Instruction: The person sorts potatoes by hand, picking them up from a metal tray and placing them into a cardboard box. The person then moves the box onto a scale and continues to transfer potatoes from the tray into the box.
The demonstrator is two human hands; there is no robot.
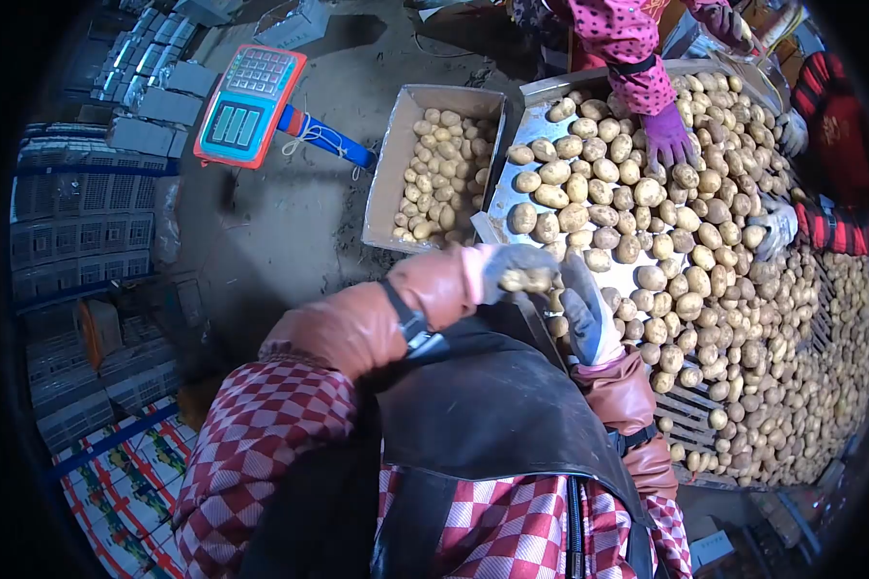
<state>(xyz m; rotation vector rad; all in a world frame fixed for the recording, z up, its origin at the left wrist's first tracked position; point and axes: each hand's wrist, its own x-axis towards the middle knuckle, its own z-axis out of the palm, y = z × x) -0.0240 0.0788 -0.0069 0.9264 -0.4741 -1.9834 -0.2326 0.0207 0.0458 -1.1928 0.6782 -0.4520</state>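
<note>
Potato gripped in the left hand at the table's edge: a handling step, by the look of it.
The gloved left hand (514,261) is clamped on at least one potato (525,281); the right hand (590,317) is just beside it, though I cannot tell whether its fingers hold anything. Loose potatoes (651,279) cover much of the table (501,205) beyond and right of the hands; a part-filled box (386,188) stands beyond and left. The next move seems to call for a secure grip and clearance between the two hands.
</note>
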